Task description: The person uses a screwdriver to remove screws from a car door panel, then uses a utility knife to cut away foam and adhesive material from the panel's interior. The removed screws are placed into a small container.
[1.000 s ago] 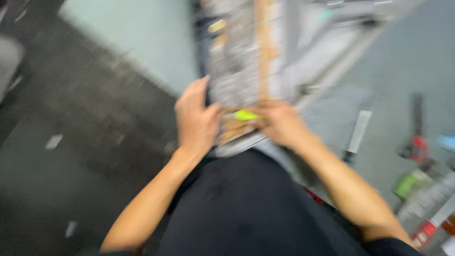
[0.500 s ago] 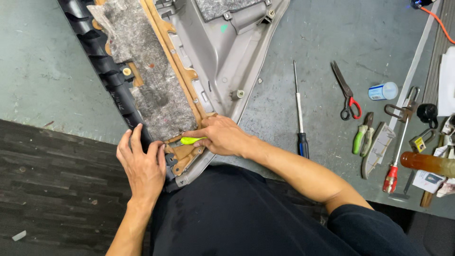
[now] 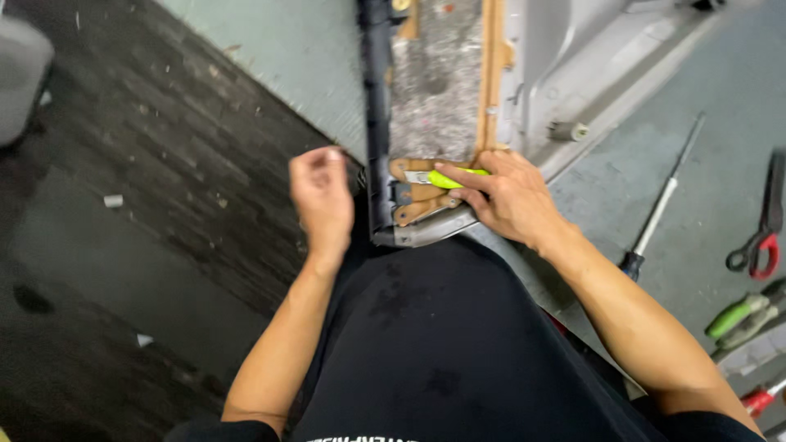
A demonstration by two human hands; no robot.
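At the near end of the door panel (image 3: 442, 106) on the table (image 3: 688, 221), I pinch the yellow-green knife (image 3: 446, 178) in my right hand (image 3: 503, 200). My left hand (image 3: 321, 196), loosely curled, holds nothing; I should brace the panel edge before cutting.

**Count of things on the counter**

One door panel (image 3: 458, 98) lies at the far middle, with one yellow-green cutter (image 3: 454, 178) on its near end. Two hands show: one left hand (image 3: 322, 196) and one right hand (image 3: 508, 200). To the right lie one long screwdriver (image 3: 659, 205), one pair of red-handled scissors (image 3: 761, 229), one green-handled tool (image 3: 741, 315) and one red-handled tool (image 3: 761, 399) at the near right edge.
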